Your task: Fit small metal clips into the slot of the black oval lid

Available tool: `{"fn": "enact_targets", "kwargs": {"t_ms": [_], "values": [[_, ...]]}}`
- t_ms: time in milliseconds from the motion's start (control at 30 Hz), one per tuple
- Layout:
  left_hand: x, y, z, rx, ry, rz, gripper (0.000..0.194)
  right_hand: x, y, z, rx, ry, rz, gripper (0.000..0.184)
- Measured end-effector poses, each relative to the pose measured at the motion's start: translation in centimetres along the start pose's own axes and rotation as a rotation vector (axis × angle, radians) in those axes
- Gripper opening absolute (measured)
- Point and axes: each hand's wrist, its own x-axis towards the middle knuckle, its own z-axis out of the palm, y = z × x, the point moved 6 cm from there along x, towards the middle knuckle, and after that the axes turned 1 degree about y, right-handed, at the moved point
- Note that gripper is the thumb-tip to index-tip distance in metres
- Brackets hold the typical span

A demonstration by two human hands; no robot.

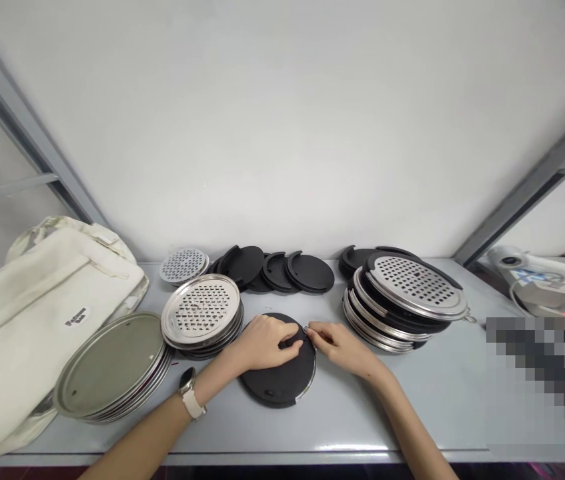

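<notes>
A pale grey bench (442,413) is holding a stack of perforated steel plates (201,313) just left of the left fingers, another stack of perforated steel plates (412,287) right of the right fingers, and black notched discs (277,272) behind them. The left hand (262,343) is resting its curled fingers (287,331) on a black round disc (275,380), though whether they are gripping is unclear, while the right hand (342,350) is pinching the disc's rim between its fingertips (309,331).
</notes>
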Motion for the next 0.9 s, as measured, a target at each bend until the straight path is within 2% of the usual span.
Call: {"fn": "enact_targets", "kwargs": {"t_ms": [900], "values": [[-0.05, 0.01, 0.24, 0.003, -0.007, 0.009, 0.024, 0.00, -0.16, -0.15, 0.013, 0.036, 0.025, 0.028]]}}
